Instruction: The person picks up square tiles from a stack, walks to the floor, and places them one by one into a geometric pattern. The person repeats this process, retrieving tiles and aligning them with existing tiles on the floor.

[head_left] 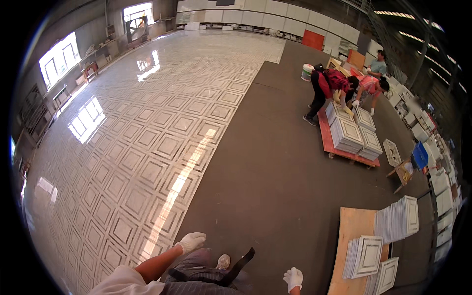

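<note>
My left hand (191,242), in a white glove, hangs low in front of me near the edge of the patterned tile floor (162,172). Its fingers are loosely bent, and nothing shows in them. My right hand (293,278), also white-gloved, is at the lower edge over the dark floor (255,187), its fingers curled in and no object visible in it. Nearest to it on the right is a wooden board (351,223) with upright stacks of square framed tiles (368,255). Between my hands a black strap (239,268) hangs over my clothing, above one light shoe (223,261).
Two people (334,83) bend over tile stacks (346,135) on a red pallet (326,130); another person (377,65) is behind. A bucket (307,72), a crate (392,152), a small wooden stool (402,175) and a blue bin (420,155) stand about.
</note>
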Motion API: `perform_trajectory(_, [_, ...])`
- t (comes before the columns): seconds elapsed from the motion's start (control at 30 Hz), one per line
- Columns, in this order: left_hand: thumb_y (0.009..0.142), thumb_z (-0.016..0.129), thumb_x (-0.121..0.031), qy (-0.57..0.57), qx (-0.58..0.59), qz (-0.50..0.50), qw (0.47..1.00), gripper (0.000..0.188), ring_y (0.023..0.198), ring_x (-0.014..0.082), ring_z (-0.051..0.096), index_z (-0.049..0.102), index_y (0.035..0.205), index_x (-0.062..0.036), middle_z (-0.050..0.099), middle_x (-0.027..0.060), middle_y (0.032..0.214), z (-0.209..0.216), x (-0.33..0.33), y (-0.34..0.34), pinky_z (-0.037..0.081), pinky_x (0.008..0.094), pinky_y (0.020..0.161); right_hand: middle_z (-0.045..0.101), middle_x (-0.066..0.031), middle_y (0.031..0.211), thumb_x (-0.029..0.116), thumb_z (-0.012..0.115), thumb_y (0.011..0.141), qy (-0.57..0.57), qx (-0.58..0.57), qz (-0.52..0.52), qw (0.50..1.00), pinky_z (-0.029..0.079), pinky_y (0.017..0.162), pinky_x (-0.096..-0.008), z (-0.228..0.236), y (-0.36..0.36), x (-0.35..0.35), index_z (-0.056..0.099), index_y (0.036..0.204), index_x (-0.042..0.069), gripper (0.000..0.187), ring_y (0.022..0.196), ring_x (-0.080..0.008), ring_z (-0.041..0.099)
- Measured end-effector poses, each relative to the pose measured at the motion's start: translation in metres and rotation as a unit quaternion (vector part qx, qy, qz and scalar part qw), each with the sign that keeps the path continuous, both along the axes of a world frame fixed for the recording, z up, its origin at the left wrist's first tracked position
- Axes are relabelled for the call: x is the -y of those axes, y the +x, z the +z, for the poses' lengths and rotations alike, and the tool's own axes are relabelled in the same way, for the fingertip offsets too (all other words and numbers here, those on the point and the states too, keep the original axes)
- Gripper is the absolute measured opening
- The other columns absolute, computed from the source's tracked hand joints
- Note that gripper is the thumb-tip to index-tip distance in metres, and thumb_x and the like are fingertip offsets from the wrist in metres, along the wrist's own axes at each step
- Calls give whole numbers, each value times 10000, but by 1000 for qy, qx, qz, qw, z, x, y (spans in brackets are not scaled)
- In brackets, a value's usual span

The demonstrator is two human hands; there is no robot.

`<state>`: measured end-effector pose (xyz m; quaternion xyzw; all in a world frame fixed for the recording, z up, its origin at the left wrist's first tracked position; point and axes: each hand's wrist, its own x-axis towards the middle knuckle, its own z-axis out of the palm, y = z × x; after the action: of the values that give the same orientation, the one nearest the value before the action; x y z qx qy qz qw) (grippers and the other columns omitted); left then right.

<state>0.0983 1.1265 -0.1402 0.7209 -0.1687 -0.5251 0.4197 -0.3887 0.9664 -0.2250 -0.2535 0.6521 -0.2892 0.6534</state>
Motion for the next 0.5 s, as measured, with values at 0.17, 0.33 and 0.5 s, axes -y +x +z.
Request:
perform_trajectory(0.17, [852,556,-171,-1,125,-163,979,232,642,100,531,664,979,-9,580,16,738,-73,28,78,453,265,577,629,-86,877,240,565,924,-5,-11,-49,999,544,569,-296,47,77,62,548,1061,27,253,702,-170,642])
perform_trajectory(0.33, [891,501,-140,290,15,-225,930,139,670,173,605,554,819,-33,559,59,753,-176,34,176,485,355,522,651,-91,929,259,578,924,6,-25,22,999,556,658,-302,47,127,152,563,1102,12,305,758,-170,647])
perform_trajectory(0.5, [923,471,-220,351,-79,-97,928,255,850,296,599,522,1104,-48,583,123,985,-182,157,238,496,454,660,651,-95,910,257,565,929,70,-40,6,997,552,633,-305,38,150,229,562,1108,9,306,720,-166,638])
